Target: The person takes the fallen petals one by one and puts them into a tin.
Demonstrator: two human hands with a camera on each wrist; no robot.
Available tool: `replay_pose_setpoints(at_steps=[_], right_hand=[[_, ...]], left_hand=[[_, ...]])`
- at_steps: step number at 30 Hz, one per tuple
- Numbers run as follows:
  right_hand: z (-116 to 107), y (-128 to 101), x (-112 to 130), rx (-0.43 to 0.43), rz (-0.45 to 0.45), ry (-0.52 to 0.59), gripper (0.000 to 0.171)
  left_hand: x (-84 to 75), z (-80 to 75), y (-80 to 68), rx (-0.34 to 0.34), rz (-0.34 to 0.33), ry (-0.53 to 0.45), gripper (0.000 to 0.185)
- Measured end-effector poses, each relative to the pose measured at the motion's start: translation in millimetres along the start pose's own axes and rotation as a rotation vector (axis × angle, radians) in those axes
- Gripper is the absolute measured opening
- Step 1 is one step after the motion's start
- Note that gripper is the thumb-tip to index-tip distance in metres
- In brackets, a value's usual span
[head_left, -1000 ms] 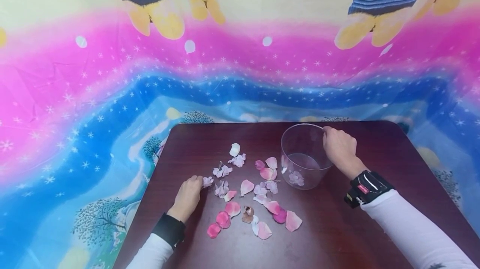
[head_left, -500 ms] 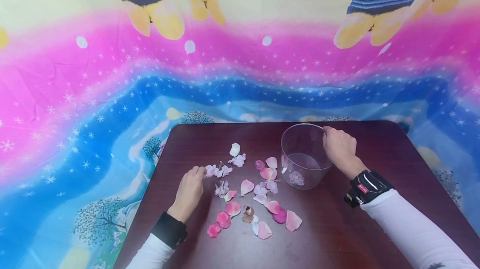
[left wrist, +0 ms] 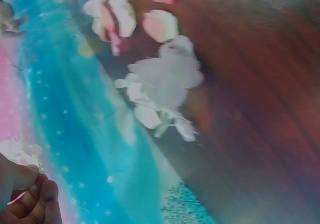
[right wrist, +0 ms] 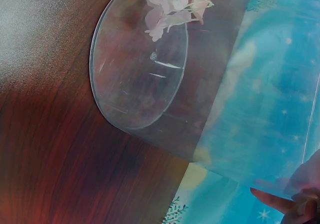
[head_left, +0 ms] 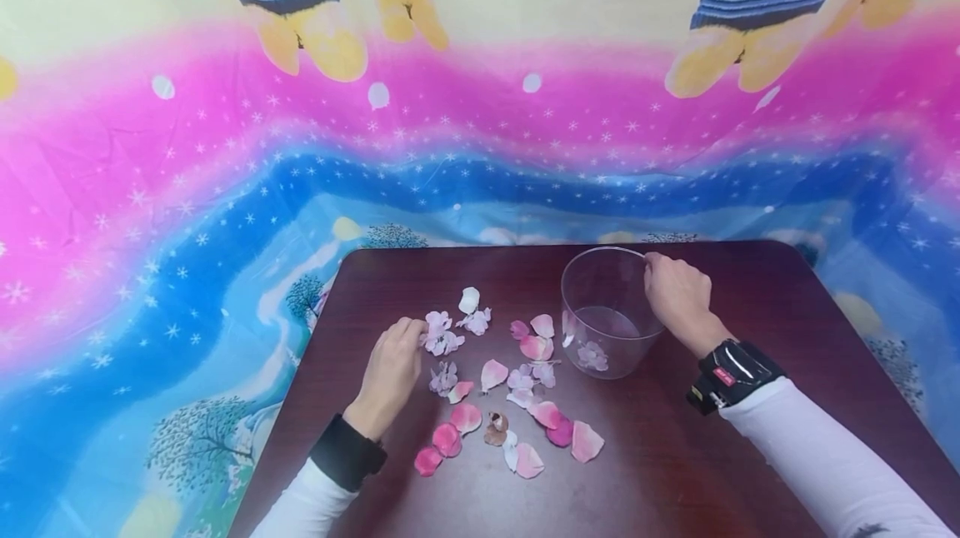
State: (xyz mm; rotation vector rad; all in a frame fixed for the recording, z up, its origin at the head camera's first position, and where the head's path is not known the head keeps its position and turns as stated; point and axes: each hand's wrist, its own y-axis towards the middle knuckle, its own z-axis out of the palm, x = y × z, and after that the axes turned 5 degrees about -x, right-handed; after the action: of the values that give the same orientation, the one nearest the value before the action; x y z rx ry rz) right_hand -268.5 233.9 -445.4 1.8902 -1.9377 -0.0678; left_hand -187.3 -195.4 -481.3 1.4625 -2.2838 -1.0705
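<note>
Two hands busy: left hand has its fingertips pinched on a pale blossom near the worktop's left side, among loose petals. Right hand grips the rim of the clear cup, standing upright just right of the petals.

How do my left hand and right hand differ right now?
The left hand pinches a pale blossom low over the table; the right hand grips the clear bowl's rim, higher up. The left is among loose petals; the right is apart from them. Both wear dark wrist straps.
</note>
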Motion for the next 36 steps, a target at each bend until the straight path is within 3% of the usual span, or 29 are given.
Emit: replay_pose_setpoints(at_steps=[8, 18, 25, 32, 36], right_hand=[[-1, 0, 2, -0.003, 0.004, 0.003, 0.031], [0, 1, 1, 0.002, 0.011, -0.006, 0.031], [1, 0, -1, 0.005, 0.016, -0.007, 0.031], [0, 0, 1, 0.007, 0.015, 0.010, 0.032], [0, 0, 2, 0.002, 0.015, 0.007, 0.032]], left_hand=[[-20.4, -5.2, 16.4, 0.027, 0.008, -0.025, 0.020], [-41.6, -2.7, 40.3, 0.045, 0.070, -0.045, 0.015], [-62.3, 1.4, 61.0, 0.001, 0.135, -0.073, 0.016], [-81.6, 4.5, 78.6, -0.059, 0.145, -0.121, 0.018], [-92.3, 6.0, 87.3, -0.056, 0.160, -0.127, 0.021]])
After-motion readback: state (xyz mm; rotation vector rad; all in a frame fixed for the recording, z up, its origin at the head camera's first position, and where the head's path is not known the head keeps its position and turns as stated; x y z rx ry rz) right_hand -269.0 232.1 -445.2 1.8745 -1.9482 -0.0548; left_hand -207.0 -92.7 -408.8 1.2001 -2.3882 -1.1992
